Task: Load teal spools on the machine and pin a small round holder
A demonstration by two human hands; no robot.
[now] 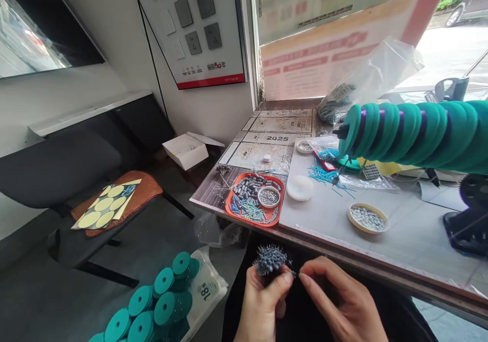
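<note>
My left hand is closed around a bundle of thin grey-blue pieces, whose many fine ends fan out at the top. Close by on its right is my right hand, thumb and forefinger pinched together at the bundle's side. Whatever sits between those fingertips is too small to make out. Beyond both hands, on the table's edge, lies an orange tray with grey cylinders, blue and green thin sticks and a small round dish of tiny metal bits.
A round dish of grey pellets stands on the white board. A rod of green discs overhangs the table at right. Blue sticks lie farther back. Stacked green discs stand on the floor, near a chair.
</note>
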